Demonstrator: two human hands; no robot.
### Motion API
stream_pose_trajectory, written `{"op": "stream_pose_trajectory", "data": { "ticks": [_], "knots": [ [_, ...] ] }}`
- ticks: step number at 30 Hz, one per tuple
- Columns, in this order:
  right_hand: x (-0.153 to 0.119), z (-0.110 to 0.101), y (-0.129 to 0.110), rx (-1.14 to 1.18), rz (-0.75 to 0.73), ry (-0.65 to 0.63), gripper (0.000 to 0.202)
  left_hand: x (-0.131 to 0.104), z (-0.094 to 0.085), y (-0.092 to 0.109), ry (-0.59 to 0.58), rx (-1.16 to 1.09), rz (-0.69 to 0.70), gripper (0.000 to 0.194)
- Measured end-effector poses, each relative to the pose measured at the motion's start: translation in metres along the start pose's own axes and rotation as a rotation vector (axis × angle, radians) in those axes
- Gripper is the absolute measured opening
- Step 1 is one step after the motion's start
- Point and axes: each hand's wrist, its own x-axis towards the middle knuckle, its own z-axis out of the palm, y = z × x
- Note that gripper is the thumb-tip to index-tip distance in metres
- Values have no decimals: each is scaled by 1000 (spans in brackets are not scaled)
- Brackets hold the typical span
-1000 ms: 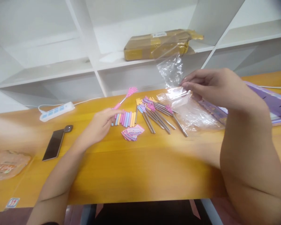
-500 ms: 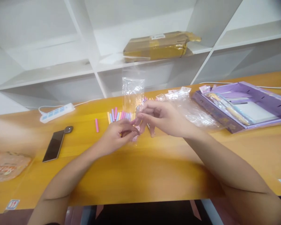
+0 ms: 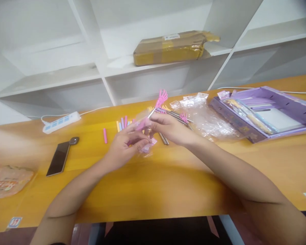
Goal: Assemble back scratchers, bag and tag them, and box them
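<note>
A pink hand-shaped back scratcher (image 3: 161,98) with a thin metal rod points up and away between my hands. My right hand (image 3: 168,128) pinches it low on the rod. My left hand (image 3: 123,146) is closed on a clear plastic bag (image 3: 147,149) with pink print, lying partly over the scratcher's lower end. Where the rod meets the bag is blurred. Behind my right hand lie several more scratchers with metal rods, one with a pink head (image 3: 183,117). Past my left hand stand out pastel sticks (image 3: 122,124), partly hidden; one pink stick (image 3: 105,135) lies apart.
Crumpled clear bags (image 3: 201,117) lie to the right, beside a purple box (image 3: 257,137) holding packaged items. On the left are a power strip (image 3: 62,122), a phone (image 3: 58,159), a small dark round object (image 3: 73,141) and an orange-printed bag (image 3: 9,182). A taped carton (image 3: 173,51) sits on the shelf.
The clear bag that stood upright above my hands is now low around my left fingers. The pink scratcher head has come into view above my right hand, which has shifted slightly left.
</note>
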Motion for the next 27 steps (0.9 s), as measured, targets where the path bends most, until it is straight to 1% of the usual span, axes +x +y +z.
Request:
{"op": "stream_pose_trajectory", "data": {
  "ticks": [2,5,7,9,10,11,12,13,14,15,17,19,20,22,24,27],
  "knots": [
    [1,2,3,58,-19,92,40,1,0,3,41,-81,-36,23],
    [3,3,9,140,-50,202,37,3,-1,6,48,-193,-80,22],
    [5,3,13,157,-106,326,37,3,-5,4,72,-219,-79,21],
    [5,3,13,143,-208,473,37,5,-12,0,164,-217,-40,20],
    [4,2,12,124,-269,532,37,5,-17,-1,230,-225,-11,21],
    [1,1,9,93,-323,561,35,6,-22,-3,302,-246,17,22],
    [-3,0,5,46,-361,555,34,7,-28,-3,374,-278,40,24],
    [-8,-2,-1,-28,-376,507,33,8,-33,-3,446,-316,61,27],
    [-14,-3,-8,-136,-370,416,33,9,-39,-3,508,-353,77,29],
    [-21,-5,-16,-279,-361,297,35,10,-44,-2,561,-385,87,32],
    [-34,-8,-31,-633,-322,76,37,11,-53,1,648,-430,103,39],
    [-45,-9,-44,-950,-260,-57,35,12,-60,3,708,-457,114,43],
    [-49,-9,-49,-1055,-227,-89,33,12,-63,4,726,-469,122,44],
    [-54,-7,-53,-1170,-174,-126,33,13,-65,4,747,-501,166,45],
    [-56,-4,-54,-1211,-172,-148,34,13,-65,6,745,-549,202,44],
    [-56,-2,-50,-1218,-189,-164,37,14,-61,9,732,-600,167,47]
  ]
}}
